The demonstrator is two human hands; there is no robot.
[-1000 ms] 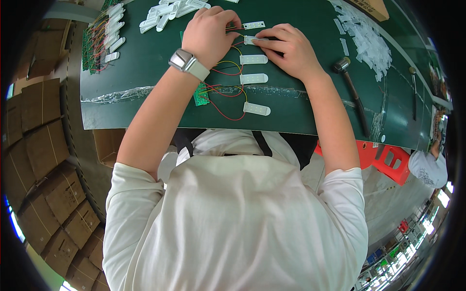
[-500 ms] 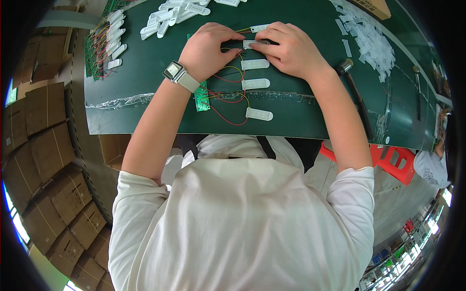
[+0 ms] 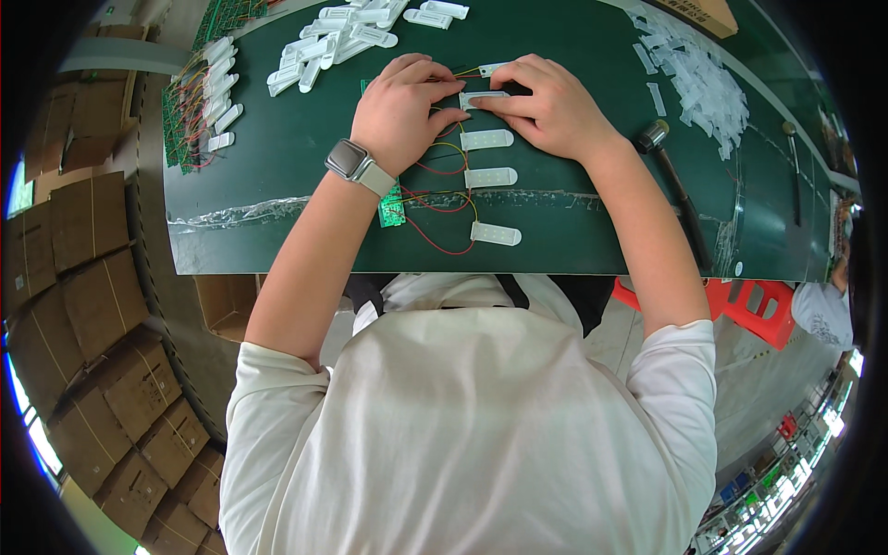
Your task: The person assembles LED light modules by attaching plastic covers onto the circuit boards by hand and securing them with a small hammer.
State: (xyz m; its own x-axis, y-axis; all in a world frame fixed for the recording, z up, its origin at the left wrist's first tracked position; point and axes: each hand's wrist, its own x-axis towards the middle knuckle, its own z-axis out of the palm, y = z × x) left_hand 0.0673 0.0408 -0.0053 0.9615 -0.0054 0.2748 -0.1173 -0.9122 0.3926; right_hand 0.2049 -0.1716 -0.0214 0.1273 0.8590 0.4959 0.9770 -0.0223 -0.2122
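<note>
- The white strip (image 3: 483, 99) being worked on lies beyond and to the right of the circuit board (image 3: 393, 207), on the far side from the wearer.
- The right hand (image 3: 553, 108), also beyond and right of the circuit board, has its thumb and fingers closed on that strip; a steady, light pinch should hold it level.
- The left hand (image 3: 403, 100), just beyond the circuit board, has thumb and forefinger tips at the strip's wired end — I cannot tell whether they grip a wire or merely touch.
- Good handling here probably means guiding the wire end with the left fingertips while the right hand takes the pressure, so no joint gets pulled.
- Slack matters: the red wire (image 3: 451, 252) loops right of the circuit board toward the nearest finished-looking strip (image 3: 497, 234), and a tug could drag the board along.
- Two more strips, the middle strip (image 3: 491, 177) and the upper strip (image 3: 487, 140), sit right of the circuit board; forearms and wrists are best lifted clear of their leads.
- The hammer (image 3: 653, 137), well right of the circuit board, is untouched — gentle finger pressure seems enough for such thin parts.
</note>
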